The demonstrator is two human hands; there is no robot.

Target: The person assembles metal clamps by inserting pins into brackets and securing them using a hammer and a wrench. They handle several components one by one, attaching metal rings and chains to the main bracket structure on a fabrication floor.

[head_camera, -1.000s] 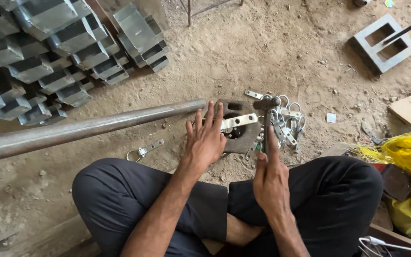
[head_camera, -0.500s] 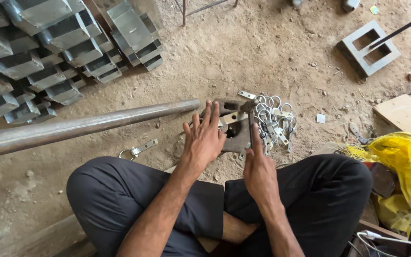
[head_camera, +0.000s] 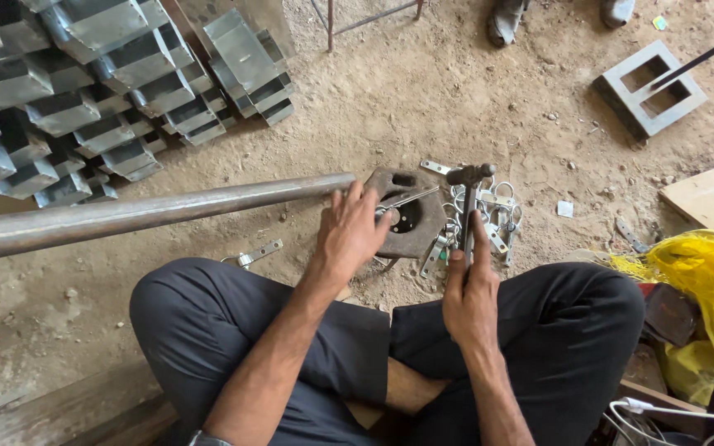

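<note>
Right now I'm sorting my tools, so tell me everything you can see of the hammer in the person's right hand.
The hammer has a small dark metal head at the top and a slim dark handle running down into the right hand, whose grip is closed round the lower handle. It stands nearly upright, head away from the person, above a pile of small shiny metal clips on the dirt floor. Just to its left lies a rusty brown metal plate. The head looks raised, touching nothing.
</note>
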